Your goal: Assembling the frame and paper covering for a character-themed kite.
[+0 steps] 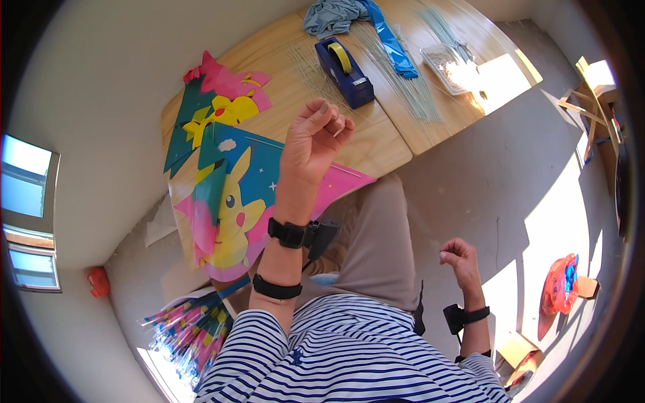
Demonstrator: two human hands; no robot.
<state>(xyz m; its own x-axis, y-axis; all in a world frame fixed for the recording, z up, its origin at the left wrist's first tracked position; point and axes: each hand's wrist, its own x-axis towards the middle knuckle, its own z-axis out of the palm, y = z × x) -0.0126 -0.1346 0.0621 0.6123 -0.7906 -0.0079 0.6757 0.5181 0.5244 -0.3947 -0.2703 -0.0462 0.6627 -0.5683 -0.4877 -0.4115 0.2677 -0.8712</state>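
Observation:
My left hand (314, 138) is raised above the near part of the table, its fingers curled in and thumb bent toward them. Anything in those fingers is too small to make out. Beneath the wrist lies a teal and pink printed sheet (259, 171), apparently a kite, with a yellow cartoon figure and thin rods along its edges. A dark blue tape dispenser (346, 75) with a yellow roll stands just beyond this hand. Off to the right, my right hand (461, 260) hangs over the floor with thumb and fingers pinched together; what they hold, if anything, is hidden.
More printed sheets (232, 111) lie at the table's left. Several thin clear rods (410, 94), a blue plastic sleeve (393, 43), a grey cloth (332, 17) and a clear tray (449, 69) are farther back. Folded printed pieces (195, 329) stand low left; a red bag (560, 285) sits right.

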